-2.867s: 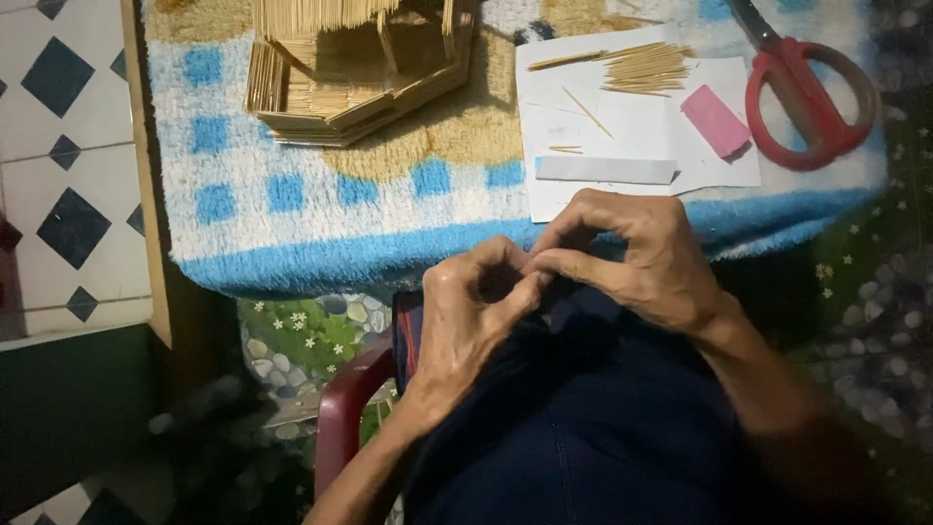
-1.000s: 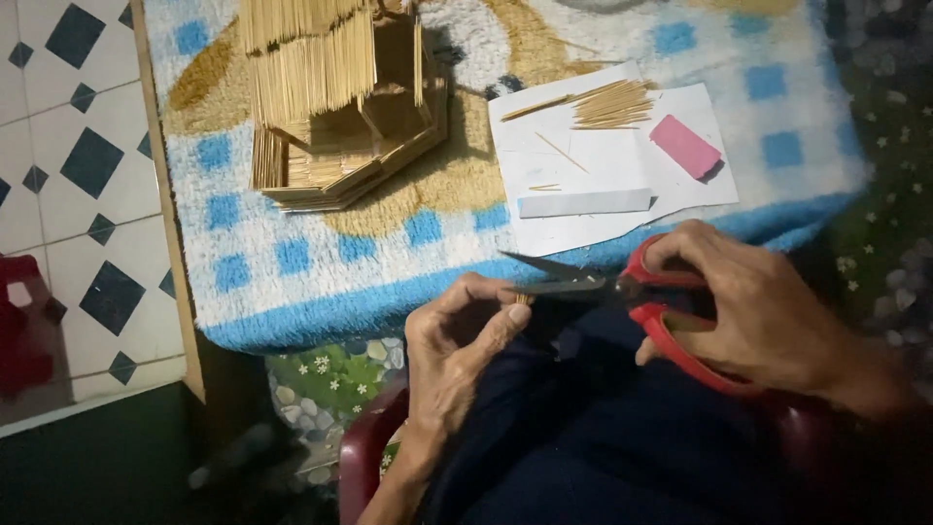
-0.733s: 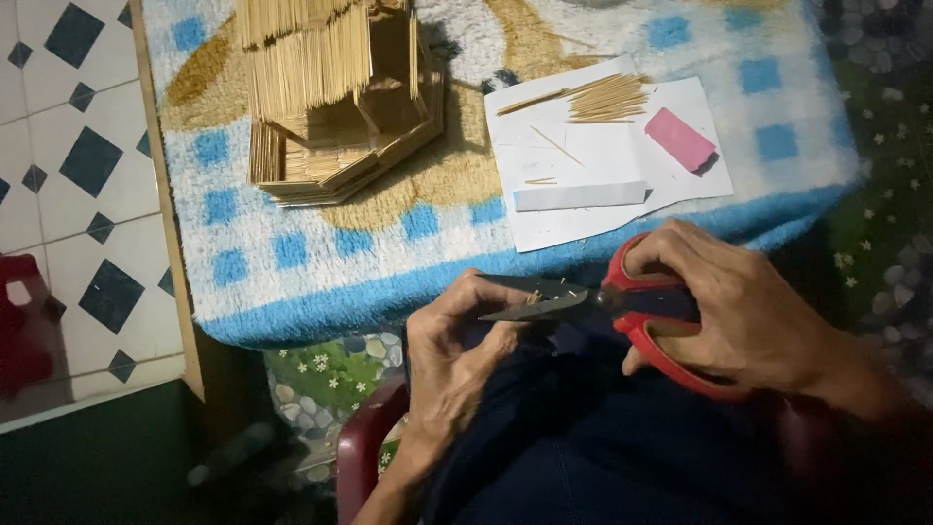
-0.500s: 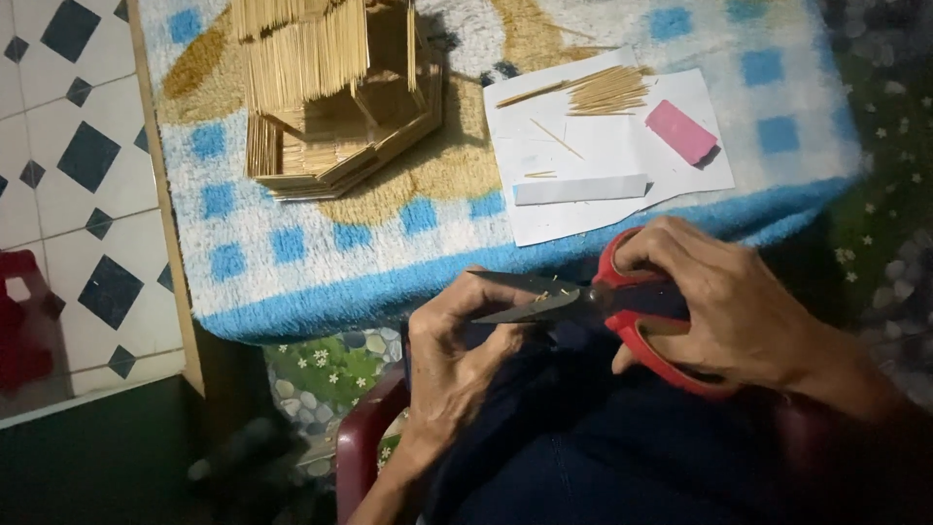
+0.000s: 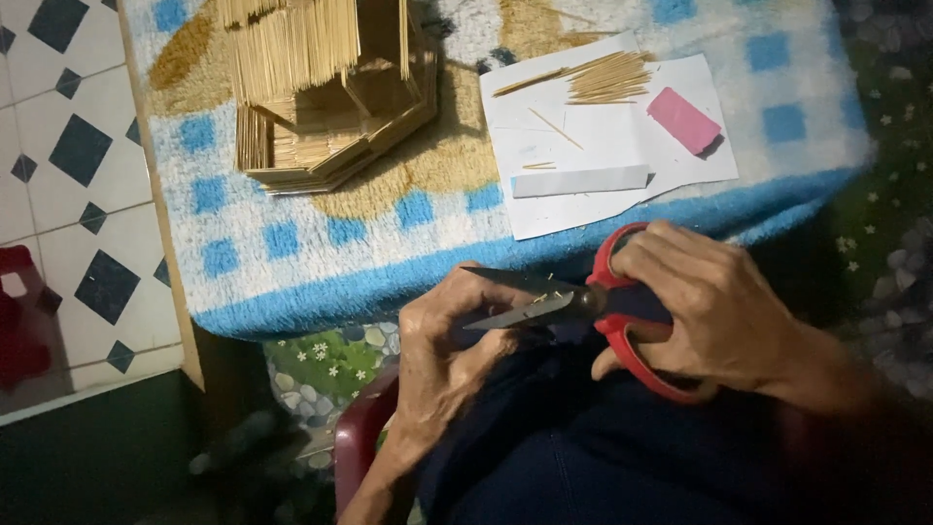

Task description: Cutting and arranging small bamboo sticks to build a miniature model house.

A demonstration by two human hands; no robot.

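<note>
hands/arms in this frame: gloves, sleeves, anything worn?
Both bare. Left hand and right hand show no gloves, and no rings or watch are visible. Forearms are uncovered as far as the frame shows, with no sleeve edge in view. Lighting is dim, so fine detail is hard to tell.

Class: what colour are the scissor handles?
Red; the scissors sit in the right hand, head view.

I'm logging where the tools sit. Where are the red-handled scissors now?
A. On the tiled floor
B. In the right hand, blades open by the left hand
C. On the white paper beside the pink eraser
B: the right hand grips the scissors, blades parted at the left hand.
</note>
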